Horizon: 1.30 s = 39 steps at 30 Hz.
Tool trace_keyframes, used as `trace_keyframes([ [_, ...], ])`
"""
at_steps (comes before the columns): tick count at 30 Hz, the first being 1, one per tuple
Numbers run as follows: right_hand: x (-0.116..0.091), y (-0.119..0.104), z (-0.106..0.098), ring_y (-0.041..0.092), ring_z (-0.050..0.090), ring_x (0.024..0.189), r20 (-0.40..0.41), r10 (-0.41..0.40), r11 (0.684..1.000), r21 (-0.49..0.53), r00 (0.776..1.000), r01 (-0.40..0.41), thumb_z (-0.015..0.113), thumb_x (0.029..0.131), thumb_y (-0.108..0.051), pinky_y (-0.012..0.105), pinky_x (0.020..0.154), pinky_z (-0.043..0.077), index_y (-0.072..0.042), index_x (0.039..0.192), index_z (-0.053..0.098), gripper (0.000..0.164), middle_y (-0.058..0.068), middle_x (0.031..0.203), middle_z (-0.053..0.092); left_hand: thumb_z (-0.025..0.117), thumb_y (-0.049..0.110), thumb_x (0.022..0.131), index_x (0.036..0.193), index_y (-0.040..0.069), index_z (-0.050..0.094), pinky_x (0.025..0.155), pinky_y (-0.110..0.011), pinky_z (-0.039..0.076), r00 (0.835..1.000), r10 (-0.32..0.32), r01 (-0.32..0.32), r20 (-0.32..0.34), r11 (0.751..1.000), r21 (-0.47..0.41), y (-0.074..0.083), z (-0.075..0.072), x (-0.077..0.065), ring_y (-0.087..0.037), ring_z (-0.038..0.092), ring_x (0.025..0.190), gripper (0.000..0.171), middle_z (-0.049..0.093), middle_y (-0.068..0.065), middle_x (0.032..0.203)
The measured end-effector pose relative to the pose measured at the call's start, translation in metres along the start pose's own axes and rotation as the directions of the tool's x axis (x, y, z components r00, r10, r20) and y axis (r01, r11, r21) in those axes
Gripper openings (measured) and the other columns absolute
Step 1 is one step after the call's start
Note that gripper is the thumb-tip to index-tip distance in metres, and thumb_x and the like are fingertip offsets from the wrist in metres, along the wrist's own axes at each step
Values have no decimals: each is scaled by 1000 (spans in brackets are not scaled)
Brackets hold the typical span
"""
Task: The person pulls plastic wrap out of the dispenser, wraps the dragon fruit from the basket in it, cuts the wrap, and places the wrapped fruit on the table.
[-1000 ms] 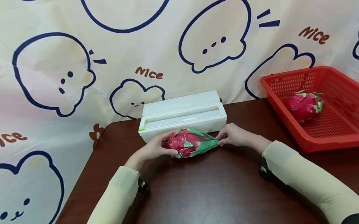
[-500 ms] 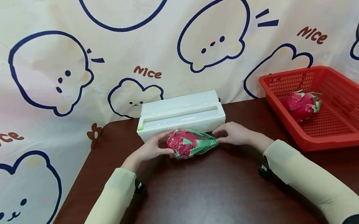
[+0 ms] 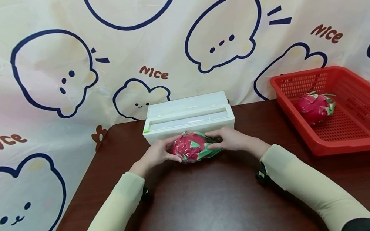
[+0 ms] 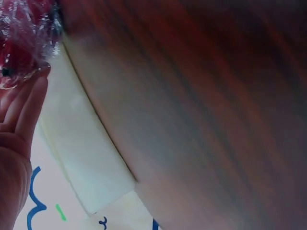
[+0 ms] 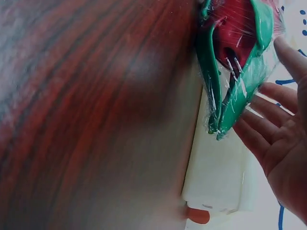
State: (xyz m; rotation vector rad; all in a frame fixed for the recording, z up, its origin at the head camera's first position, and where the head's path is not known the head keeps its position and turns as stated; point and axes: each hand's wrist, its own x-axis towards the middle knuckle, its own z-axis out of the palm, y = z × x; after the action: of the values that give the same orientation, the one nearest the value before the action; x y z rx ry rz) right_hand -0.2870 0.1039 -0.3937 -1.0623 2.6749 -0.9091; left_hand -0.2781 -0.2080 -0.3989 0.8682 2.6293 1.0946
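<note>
A dragon fruit [image 3: 189,147], covered in clear cling film [image 5: 242,91], is held between both hands above the table, in front of the white box. My left hand [image 3: 156,153] grips its rounded left end, thumb on the near side and fingers behind. Around the green leafy end lies my right hand [image 3: 232,140], its thumb and fingers on either side. In the right wrist view the green tips point past the fingers, and the film is creased and shiny there. Only a film-covered corner of the fruit shows in the left wrist view, above the left fingers [image 4: 31,100].
Directly behind the hands stands a long white cling film box [image 3: 186,129] with its lid [image 3: 187,106] raised. A red plastic basket [image 3: 352,146] at the right holds another dragon fruit [image 3: 315,108]. The brown table [image 3: 207,210] meets a printed cloth backdrop [image 3: 172,49].
My right hand has moved left from the leafy tip, which it pinched a second ago, and now lies around that end. My left hand keeps its hold on the other end.
</note>
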Motion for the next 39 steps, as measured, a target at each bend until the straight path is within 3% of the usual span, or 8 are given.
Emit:
trace_keyframes([
  [5, 0, 1, 0, 20, 55, 112, 16, 16, 1000, 22, 1000, -16, 79, 80, -41, 40, 97, 45, -9, 140, 53, 73, 11, 136, 55, 84, 32, 73, 149, 20, 41, 97, -37, 47, 1000, 28, -29, 10, 997, 70, 1, -1, -1, -20, 54, 120, 88, 55, -5, 138],
  [10, 1, 3, 1, 20, 55, 111, 15, 37, 998, 46, 999, -37, 80, 79, -38, 41, 96, 45, -10, 140, 53, 72, 10, 135, 56, 89, 34, 69, 153, 21, 30, 100, -45, 42, 999, 23, -30, 49, 990, 137, 1, 3, 1, -24, 50, 122, 103, 53, -11, 138],
  [20, 2, 7, 3, 19, 56, 111, 16, 55, 994, 98, 998, -56, 81, 79, -37, 41, 98, 44, -8, 137, 56, 70, 12, 134, 57, 88, 29, 72, 149, 19, 37, 99, -44, 44, 999, 20, -26, 28, 978, 207, -3, 3, 10, -23, 52, 119, 93, 56, -7, 134],
  [29, -1, 10, -1, 23, 53, 121, 14, 63, 990, 129, 998, -64, 80, 79, -38, 43, 102, 41, -10, 143, 50, 75, 11, 138, 54, 88, 34, 70, 153, 25, 28, 100, -45, 43, 997, -45, 35, 67, 987, 155, 2, -3, 5, -25, 47, 125, 102, 50, -9, 140],
  [34, -9, 12, -10, 26, 52, 125, 12, 70, 982, 175, 997, -71, 80, 79, -37, 44, 102, 42, -9, 144, 47, 78, 11, 139, 53, 89, 31, 69, 154, 23, 25, 104, -47, 39, 997, -45, 39, 61, 993, 107, 6, -12, -3, -24, 47, 129, 106, 47, -8, 145],
  [39, -22, 16, -20, 27, 53, 124, -13, 92, 986, 144, 996, -89, 80, 80, -37, 46, 100, 43, -10, 144, 47, 77, 12, 137, 55, 88, 34, 70, 153, 22, 26, 105, -49, 37, 1000, -8, 7, 24, 999, 54, 13, -13, -1, -24, 44, 132, 105, 43, -6, 149],
])
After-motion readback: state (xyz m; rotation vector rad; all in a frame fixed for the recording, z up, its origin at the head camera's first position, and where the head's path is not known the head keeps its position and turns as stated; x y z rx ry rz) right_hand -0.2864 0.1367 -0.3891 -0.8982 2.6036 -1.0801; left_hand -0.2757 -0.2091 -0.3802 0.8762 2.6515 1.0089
